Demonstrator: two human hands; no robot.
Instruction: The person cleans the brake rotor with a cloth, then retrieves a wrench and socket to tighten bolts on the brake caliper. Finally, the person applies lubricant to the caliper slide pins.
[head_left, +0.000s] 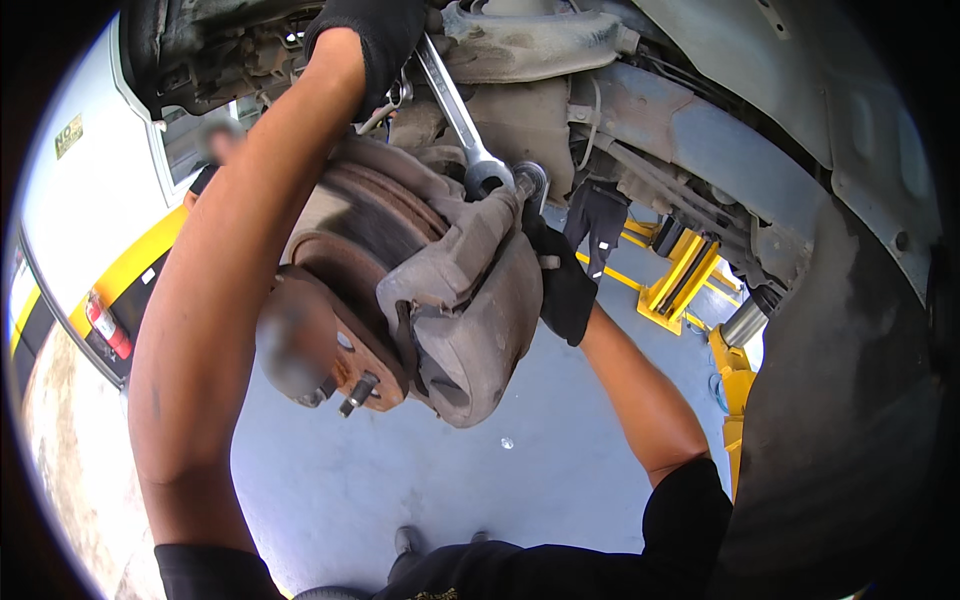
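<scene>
A brake caliper (480, 330) sits over a rusty brake disc and hub (375, 365) on a raised vehicle. My left hand (375, 45), in a black glove, is at the top edge, closed about the upper part of a long combination wrench (450, 95); its fingers are mostly hidden. The wrench's open jaw meets the caliper's upper end. Right beside that jaw, the ring end of a second wrench (541, 186) is around a bolt. Its shaft runs down to my gloved right hand (567, 290), closed behind the caliper with fingers partly hidden.
Suspension arm (535, 50) and frame rail (700, 130) hang overhead. A dark wheel-arch panel (830, 400) fills the right. Beyond are yellow lift parts (680, 280), a person's dark trousers (597, 225), another person at left, and a red fire extinguisher (106, 325).
</scene>
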